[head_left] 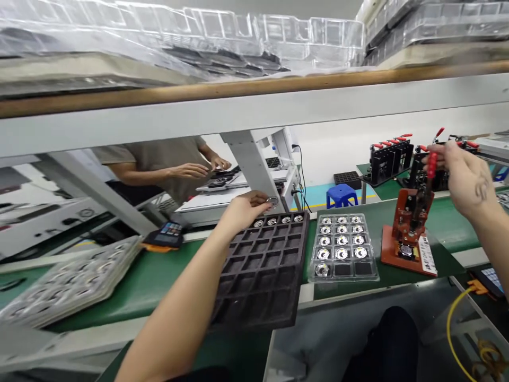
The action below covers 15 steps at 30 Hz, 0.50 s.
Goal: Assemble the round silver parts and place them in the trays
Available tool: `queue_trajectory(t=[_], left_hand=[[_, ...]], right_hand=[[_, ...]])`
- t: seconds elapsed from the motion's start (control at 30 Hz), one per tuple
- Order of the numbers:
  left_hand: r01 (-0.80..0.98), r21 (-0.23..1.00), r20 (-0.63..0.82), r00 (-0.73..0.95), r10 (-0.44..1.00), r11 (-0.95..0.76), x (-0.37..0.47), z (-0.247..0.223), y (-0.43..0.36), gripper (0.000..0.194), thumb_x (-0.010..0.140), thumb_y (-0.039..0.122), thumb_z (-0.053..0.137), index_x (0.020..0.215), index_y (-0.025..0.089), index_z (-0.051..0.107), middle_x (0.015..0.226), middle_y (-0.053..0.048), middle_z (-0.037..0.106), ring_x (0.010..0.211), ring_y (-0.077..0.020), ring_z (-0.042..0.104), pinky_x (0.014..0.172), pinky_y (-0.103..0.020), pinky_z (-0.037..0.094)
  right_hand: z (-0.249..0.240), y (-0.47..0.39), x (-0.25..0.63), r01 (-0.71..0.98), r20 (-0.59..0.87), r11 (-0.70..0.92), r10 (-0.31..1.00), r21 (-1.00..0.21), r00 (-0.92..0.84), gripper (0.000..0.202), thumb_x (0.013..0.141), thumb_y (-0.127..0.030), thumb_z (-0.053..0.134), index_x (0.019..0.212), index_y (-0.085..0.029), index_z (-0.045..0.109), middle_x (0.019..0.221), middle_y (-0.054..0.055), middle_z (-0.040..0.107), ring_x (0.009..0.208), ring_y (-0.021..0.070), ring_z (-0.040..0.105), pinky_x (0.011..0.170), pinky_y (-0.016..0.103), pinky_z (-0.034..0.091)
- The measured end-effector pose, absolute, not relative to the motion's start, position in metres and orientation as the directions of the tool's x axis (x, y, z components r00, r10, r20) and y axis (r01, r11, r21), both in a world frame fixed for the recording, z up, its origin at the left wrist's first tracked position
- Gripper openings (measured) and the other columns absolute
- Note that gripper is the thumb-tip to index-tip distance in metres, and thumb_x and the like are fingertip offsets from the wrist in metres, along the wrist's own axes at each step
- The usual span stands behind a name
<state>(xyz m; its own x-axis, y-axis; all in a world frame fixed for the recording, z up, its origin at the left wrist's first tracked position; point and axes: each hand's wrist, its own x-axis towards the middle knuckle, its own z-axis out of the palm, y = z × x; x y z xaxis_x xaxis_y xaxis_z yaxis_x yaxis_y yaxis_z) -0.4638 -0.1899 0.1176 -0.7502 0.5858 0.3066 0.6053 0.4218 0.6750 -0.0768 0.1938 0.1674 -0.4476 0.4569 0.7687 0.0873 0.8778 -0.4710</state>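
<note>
My left hand (245, 211) reaches over the far edge of a black compartment tray (265, 262). Its thumb and fingers pinch a small shiny ring-shaped part (272, 201). Several round silver parts (272, 222) sit in the tray's far row. With fingers closed, my right hand (467, 175) grips the red lever handle (432, 165) of a toggle press (413, 225) on a red base. A small dark block-like part (406, 250) lies under the press. Between the black tray and the press is a clear plastic tray (376, 265) with several round silver and white parts.
A stack of filled trays (75, 278) lies at left beside a black-and-orange device (164, 236). Overhead runs a shelf beam (254, 109) bearing plastic trays. Across the bench, a person's hands (193, 170) work. A blue stool (342, 195) and more red-handled fixtures (392, 156) stand behind.
</note>
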Motion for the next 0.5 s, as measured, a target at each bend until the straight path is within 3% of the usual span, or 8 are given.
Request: queue_trajectory(t=[0.03,0.1,0.23,0.33,0.5], left_hand=[[0.610,0.642,0.282,-0.751,0.597,0.464,-0.470,0.110,-0.195,0.060,0.073,0.070,0.076,0.103,0.019,0.068,0.096,-0.011,0.082,0.087,-0.0291,0.079,0.080,-0.037,0.062],[0.608,0.595,0.233,-0.756,0.611,0.526,-0.481,0.092,-0.201,0.056,0.075,0.070,0.073,0.100,0.020,0.070,0.091,-0.010,0.083,0.085,-0.0306,0.079,0.078,-0.037,0.061],[0.624,0.528,0.184,-0.746,0.640,0.576,-0.489,0.051,-0.187,0.042,0.080,0.062,0.072,0.090,0.021,0.073,0.080,-0.009,0.081,0.082,-0.0320,0.078,0.079,-0.038,0.058],[0.669,0.465,0.178,-0.712,0.679,0.580,-0.487,0.023,-0.158,0.031,0.088,0.051,0.072,0.089,0.020,0.076,0.095,-0.011,0.083,0.097,-0.0321,0.076,0.091,-0.040,0.056],[0.736,0.387,0.098,-0.632,0.769,0.555,-0.477,-0.003,-0.125,0.029,0.102,0.045,0.069,0.109,0.017,0.073,0.112,-0.008,0.076,0.102,-0.0234,0.073,0.097,-0.045,0.058]], right_hand=[[0.164,0.174,-0.066,0.137,0.766,0.859,0.503,-0.493,-0.399,0.059,0.114,-0.062,0.032,0.127,-0.024,0.075,0.113,0.012,0.080,0.099,0.0254,0.075,0.087,0.040,0.057],[0.145,0.142,-0.047,0.196,0.797,0.866,0.500,-0.460,-0.340,0.046,0.113,-0.055,0.042,0.117,-0.027,0.078,0.109,0.010,0.080,0.098,0.0286,0.074,0.088,0.043,0.057],[0.090,0.120,-0.029,0.072,0.870,0.949,0.309,-0.305,-0.385,0.029,0.110,-0.038,0.052,0.104,-0.024,0.077,0.115,0.010,0.080,0.117,0.0322,0.074,0.107,0.051,0.054],[0.070,0.120,-0.025,0.018,0.835,0.950,0.283,-0.312,-0.472,0.024,0.108,-0.033,0.056,0.120,-0.024,0.074,0.138,0.010,0.074,0.139,0.0326,0.064,0.120,0.053,0.047],[0.061,0.101,0.017,0.084,0.750,0.911,0.383,-0.405,-0.539,0.038,0.107,-0.037,0.056,0.143,-0.028,0.065,0.156,0.008,0.062,0.146,0.0328,0.057,0.124,0.052,0.044]])
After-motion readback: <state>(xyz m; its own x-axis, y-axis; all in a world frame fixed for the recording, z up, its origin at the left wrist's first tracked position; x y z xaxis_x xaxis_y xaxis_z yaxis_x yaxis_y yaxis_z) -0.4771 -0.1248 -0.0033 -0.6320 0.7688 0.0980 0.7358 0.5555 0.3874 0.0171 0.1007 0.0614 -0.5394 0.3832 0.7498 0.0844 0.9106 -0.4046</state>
